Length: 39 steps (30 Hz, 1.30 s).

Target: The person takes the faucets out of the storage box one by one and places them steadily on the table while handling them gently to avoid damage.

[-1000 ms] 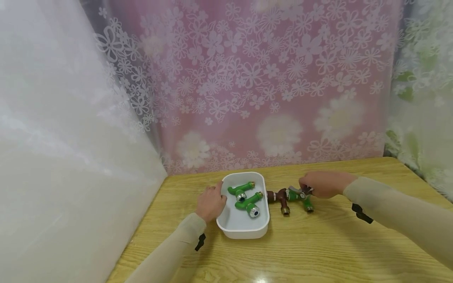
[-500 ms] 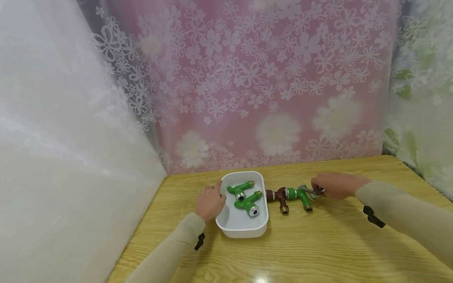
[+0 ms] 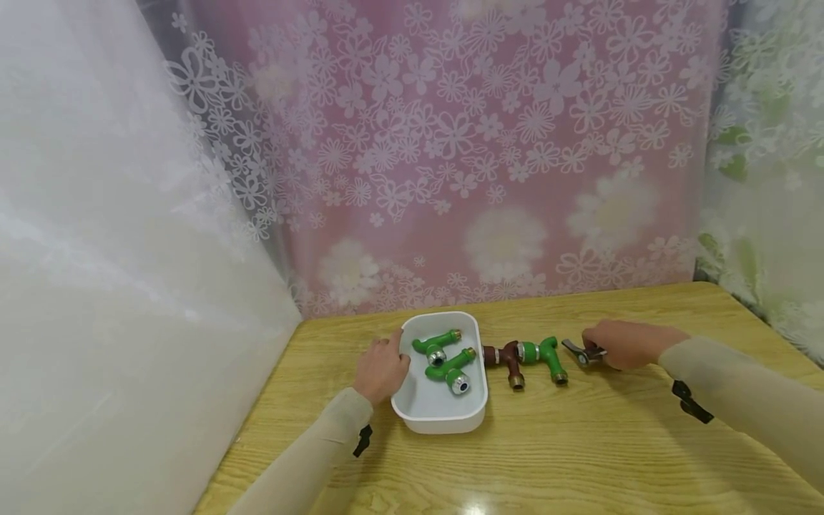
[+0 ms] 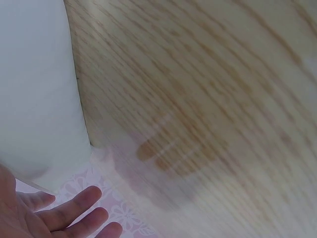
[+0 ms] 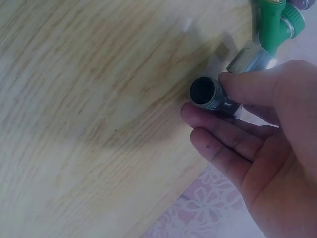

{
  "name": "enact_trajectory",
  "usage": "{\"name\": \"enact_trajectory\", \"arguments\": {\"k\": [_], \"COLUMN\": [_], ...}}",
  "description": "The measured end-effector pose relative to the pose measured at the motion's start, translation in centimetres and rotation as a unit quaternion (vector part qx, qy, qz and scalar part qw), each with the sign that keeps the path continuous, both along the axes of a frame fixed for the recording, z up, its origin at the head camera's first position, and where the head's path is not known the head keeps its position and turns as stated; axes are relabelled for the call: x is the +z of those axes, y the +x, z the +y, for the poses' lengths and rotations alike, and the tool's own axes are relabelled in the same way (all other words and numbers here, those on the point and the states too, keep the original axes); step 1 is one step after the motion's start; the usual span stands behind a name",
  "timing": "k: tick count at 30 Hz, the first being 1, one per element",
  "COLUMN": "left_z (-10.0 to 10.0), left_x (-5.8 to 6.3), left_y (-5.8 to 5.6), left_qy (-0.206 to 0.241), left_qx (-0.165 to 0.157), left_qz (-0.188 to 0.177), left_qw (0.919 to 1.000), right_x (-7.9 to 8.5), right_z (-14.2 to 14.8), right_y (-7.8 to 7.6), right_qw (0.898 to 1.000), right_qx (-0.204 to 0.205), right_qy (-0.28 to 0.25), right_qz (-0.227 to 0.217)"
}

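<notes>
In the head view my left hand (image 3: 381, 368) holds the near-left rim of a white plastic tub (image 3: 439, 425), its fingers outside the wall. Two green plastic taps (image 3: 445, 339) with chrome knobs lie in the tub. Right of the tub, a brown tap (image 3: 513, 363) and another green tap (image 3: 551, 357) lie in a row on the table. My right hand (image 3: 624, 343) pinches a silver metal tap (image 3: 583, 356) to the right of that green tap. The right wrist view shows its threaded end (image 5: 210, 94) between thumb and fingers.
The wooden table (image 3: 547, 450) ends at the back against a pink flowered curtain (image 3: 450, 179). A white sheet (image 3: 141, 286) hangs along the left side, and a green-patterned curtain (image 3: 766, 200) along the right.
My right hand has moved to the right with the metal tap, from over the green tap to a spot beside it. My left hand stays at the tub's rim.
</notes>
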State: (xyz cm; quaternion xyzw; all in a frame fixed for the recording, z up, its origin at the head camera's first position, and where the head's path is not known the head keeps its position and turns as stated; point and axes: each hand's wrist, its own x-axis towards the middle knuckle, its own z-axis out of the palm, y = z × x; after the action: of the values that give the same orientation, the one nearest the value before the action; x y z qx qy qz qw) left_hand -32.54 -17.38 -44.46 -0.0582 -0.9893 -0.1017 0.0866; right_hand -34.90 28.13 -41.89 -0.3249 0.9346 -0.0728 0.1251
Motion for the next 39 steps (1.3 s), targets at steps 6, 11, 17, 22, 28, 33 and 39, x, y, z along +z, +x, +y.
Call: {"name": "enact_trajectory", "arguments": {"k": [6,11,17,22,28,33,39], "left_z": [0.0,0.2,0.3,0.3,0.2,0.0,0.0], "left_x": [0.0,0.0,0.1,0.3,0.2,0.0,0.1], "left_y": [0.0,-0.2,-0.3,-0.1,0.2,0.0,0.1], "left_qy": [0.004,0.005,0.0,0.004,0.008,0.007,0.008], "left_qx": [0.0,-0.002,-0.007,-0.007,-0.002,-0.001,-0.001], "left_qz": [-0.006,-0.005,-0.003,-0.01,-0.014,-0.008,-0.009], "left_qw": [1.0,1.0,1.0,0.9999,0.9999,0.9999,0.9999], "right_x": [-0.2,-0.3,-0.1,0.3,0.4,0.0,-0.3], "right_z": [0.5,0.8,0.9,0.6,-0.1,-0.5,-0.8], "right_y": [0.3,0.3,0.3,0.4,0.8,0.9,0.7], "right_qw": [1.0,1.0,1.0,0.999,0.999,0.999,1.0], "right_qx": [-0.01,-0.016,-0.015,-0.023,-0.033,-0.031,-0.023], "right_qy": [0.01,0.019,0.018,0.021,0.016,0.003,-0.007], "right_qz": [-0.003,-0.007,-0.003,-0.006,-0.018,-0.015,0.001]}}
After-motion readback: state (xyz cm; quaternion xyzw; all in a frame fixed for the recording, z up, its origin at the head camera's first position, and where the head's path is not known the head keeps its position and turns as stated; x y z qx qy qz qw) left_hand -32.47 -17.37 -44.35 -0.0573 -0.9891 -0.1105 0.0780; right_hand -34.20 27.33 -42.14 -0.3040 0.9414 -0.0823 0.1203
